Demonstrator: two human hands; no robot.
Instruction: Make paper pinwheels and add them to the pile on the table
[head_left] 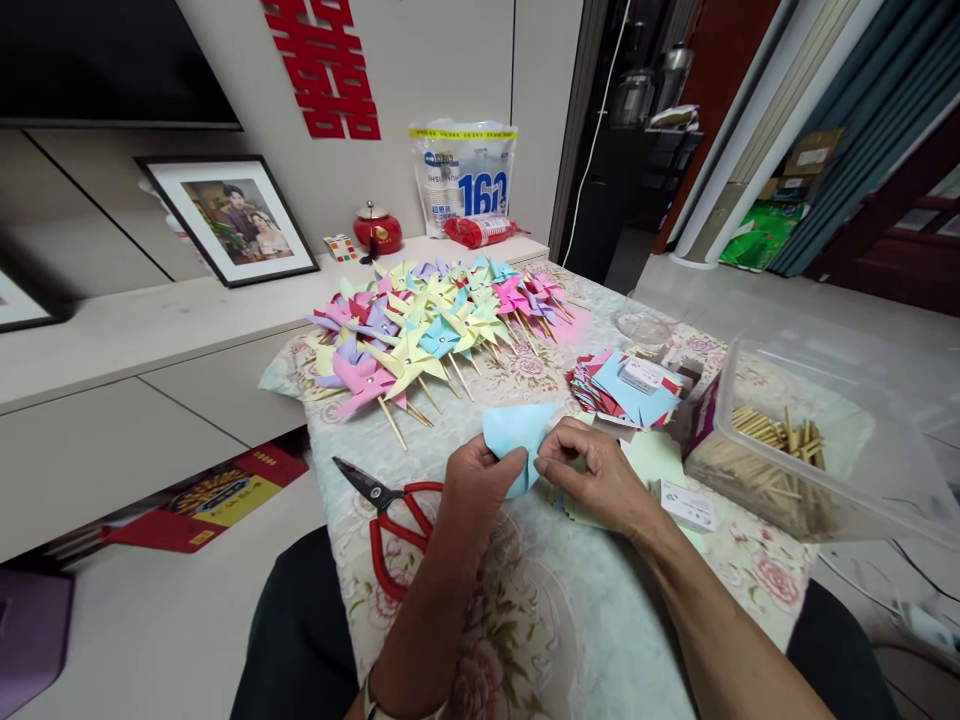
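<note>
A light blue paper square (514, 430), partly folded, is held over the floral tablecloth (570, 620) between both of my hands. My left hand (480, 478) pinches its lower left part with fingers closed. My right hand (592, 472) pinches its right edge, fingers pressed together. Just beyond lies a stack of coloured paper squares (619, 392) with a small box on top. A pile of several finished paper pinwheels (431, 325) on wooden sticks covers the far part of the table.
Red-handled scissors (391, 520) lie to the left of my left hand. A clear plastic box of wooden sticks (780, 455) stands at the right. A small card (686, 505) lies by my right wrist. A low white cabinet (112, 340) with a framed photo runs along the left.
</note>
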